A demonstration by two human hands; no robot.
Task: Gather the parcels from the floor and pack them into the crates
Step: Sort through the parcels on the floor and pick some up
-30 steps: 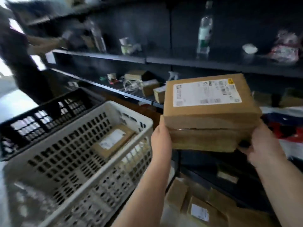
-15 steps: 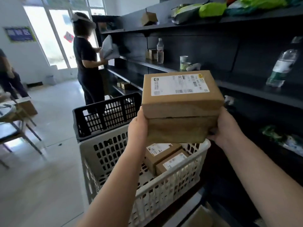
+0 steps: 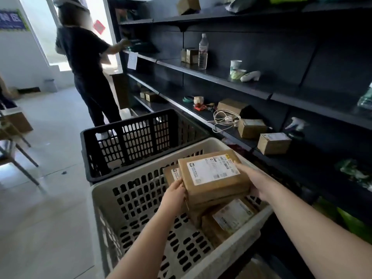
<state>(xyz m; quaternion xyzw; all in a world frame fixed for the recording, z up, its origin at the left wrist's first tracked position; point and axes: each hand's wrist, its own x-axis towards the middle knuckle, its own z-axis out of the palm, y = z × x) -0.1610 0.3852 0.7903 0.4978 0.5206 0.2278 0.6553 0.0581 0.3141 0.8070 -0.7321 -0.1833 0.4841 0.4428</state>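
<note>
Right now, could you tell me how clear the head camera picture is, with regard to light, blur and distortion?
Head view: bright daylight from the window washes out the far left; the dark shelves lose detail in shadow; wide-angle bending curves the shelf edges; the label on the top parcel is too soft to read; both hands, left hand and right hand, look fairly sharp over the white crate.

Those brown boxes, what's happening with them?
A person is packing parcels into crates. Their left hand and right hand hold a stack of two cardboard parcels between them, low inside the white crate, where more labelled parcels already lie. A black crate stands just behind it. Further back, another person reaches into the dark shelves.
</note>
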